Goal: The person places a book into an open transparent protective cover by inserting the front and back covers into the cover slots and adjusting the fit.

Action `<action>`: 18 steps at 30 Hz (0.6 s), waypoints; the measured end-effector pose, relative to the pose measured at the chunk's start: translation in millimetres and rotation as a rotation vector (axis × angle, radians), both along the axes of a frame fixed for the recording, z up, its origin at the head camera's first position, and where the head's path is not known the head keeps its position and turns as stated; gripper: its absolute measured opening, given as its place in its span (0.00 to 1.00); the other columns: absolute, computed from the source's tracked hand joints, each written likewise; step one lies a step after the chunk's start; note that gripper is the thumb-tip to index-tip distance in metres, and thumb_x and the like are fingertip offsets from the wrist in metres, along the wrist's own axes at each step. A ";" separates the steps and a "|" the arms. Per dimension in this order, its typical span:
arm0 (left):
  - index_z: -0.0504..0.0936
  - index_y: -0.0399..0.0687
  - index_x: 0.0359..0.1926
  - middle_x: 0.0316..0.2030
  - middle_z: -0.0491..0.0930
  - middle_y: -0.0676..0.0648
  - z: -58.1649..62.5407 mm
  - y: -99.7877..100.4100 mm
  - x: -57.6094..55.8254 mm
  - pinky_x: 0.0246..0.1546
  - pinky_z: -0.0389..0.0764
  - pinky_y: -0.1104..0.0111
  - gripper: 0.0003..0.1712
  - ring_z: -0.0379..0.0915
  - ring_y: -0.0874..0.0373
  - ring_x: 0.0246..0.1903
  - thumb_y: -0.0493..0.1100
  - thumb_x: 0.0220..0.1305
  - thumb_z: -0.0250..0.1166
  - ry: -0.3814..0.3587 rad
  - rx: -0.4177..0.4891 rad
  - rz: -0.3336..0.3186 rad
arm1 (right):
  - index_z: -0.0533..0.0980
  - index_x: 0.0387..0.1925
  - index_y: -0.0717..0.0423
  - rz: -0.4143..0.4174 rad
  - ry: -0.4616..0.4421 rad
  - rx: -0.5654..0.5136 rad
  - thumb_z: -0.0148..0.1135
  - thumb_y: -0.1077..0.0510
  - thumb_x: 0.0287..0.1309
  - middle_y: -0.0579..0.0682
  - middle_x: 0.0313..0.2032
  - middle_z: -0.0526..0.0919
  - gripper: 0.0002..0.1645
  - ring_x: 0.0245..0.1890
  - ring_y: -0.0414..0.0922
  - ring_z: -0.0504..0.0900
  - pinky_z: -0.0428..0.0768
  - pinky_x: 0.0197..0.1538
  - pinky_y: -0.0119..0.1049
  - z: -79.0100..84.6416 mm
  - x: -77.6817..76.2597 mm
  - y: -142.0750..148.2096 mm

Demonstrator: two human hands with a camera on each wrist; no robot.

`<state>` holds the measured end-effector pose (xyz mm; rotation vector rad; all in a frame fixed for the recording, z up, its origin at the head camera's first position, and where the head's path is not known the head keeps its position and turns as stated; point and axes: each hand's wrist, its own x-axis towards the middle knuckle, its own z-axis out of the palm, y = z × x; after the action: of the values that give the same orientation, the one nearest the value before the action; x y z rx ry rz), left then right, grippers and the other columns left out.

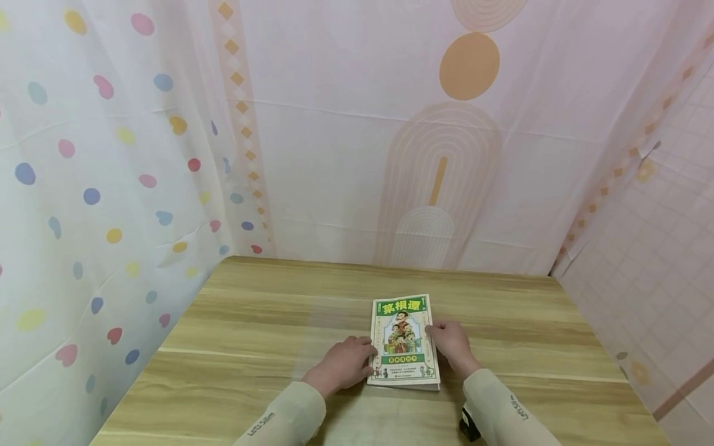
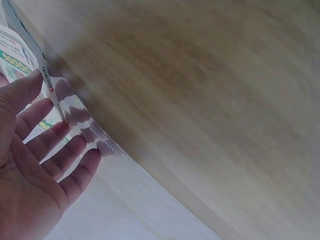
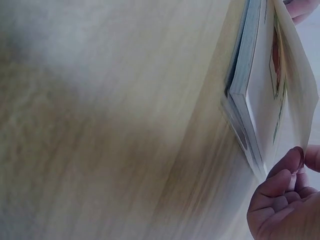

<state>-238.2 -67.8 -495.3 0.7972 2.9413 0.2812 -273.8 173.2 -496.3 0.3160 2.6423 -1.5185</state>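
Observation:
A paperback book [image 1: 403,337] with a green and cream cover, yellow Chinese lettering and cartoon figures lies on the wooden table. My left hand [image 1: 347,362] is at its left side. In the left wrist view, the thumb touches the spine [image 2: 47,80] and the other fingers spread loosely alongside it. At the opposite edge, my right hand [image 1: 453,344] pinches the front cover between thumb and forefinger. The right wrist view shows that cover [image 3: 302,85] raised and bent away from the page block [image 3: 247,65], with part of a printed inside page visible.
The wood-grain table [image 1: 251,310] extends around the book. A white curtain with coloured dots [image 1: 111,186] hangs at the left, and a pale patterned curtain [image 1: 334,155] behind the table. Below the right sleeve [image 1: 496,396] a small black object [image 1: 470,426] shows.

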 end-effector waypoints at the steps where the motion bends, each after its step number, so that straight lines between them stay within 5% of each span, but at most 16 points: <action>1: 0.85 0.50 0.51 0.55 0.78 0.49 0.7 0.2 0.1 0.48 0.79 0.57 0.17 0.75 0.50 0.52 0.50 0.64 0.68 -0.002 0.001 0.000 | 0.74 0.22 0.57 -0.001 -0.003 -0.012 0.57 0.55 0.67 0.46 0.17 0.65 0.16 0.20 0.43 0.63 0.63 0.23 0.35 -0.8 -0.7 0.6; 6: 0.84 0.49 0.52 0.56 0.78 0.48 2.3 0.1 -0.5 0.47 0.79 0.57 0.17 0.75 0.49 0.52 0.49 0.64 0.68 0.004 0.000 -0.005 | 0.70 0.22 0.57 -0.026 -0.004 -0.060 0.53 0.55 0.69 0.46 0.18 0.65 0.18 0.19 0.42 0.64 0.64 0.23 0.34 1.8 -2.7 -1.2; 9: 0.84 0.49 0.52 0.55 0.78 0.48 1.6 -0.1 -1.0 0.47 0.79 0.57 0.18 0.75 0.49 0.51 0.50 0.64 0.68 0.013 -0.003 -0.008 | 0.78 0.36 0.64 -0.066 0.017 -0.115 0.50 0.56 0.71 0.51 0.27 0.75 0.16 0.27 0.44 0.72 0.72 0.28 0.35 6.5 -3.3 -2.9; 13: 0.84 0.49 0.52 0.55 0.78 0.49 0.8 -0.4 -0.6 0.47 0.79 0.58 0.18 0.75 0.50 0.51 0.50 0.64 0.68 0.017 -0.003 -0.011 | 0.76 0.56 0.69 -0.095 0.037 -0.193 0.48 0.56 0.74 0.59 0.44 0.81 0.22 0.37 0.47 0.79 0.79 0.35 0.37 11.7 -3.4 -3.9; 18: 0.84 0.49 0.51 0.55 0.78 0.49 1.9 -0.6 1.2 0.47 0.79 0.58 0.16 0.75 0.50 0.51 0.48 0.64 0.68 0.013 0.001 -0.013 | 0.75 0.58 0.69 -0.107 0.040 -0.264 0.48 0.59 0.74 0.62 0.47 0.81 0.21 0.35 0.47 0.81 0.81 0.36 0.39 13.4 -2.6 -5.1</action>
<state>-236.9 -68.4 -493.4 0.8209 2.9470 0.2773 -276.4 168.1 -482.9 0.4148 2.4470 -1.8987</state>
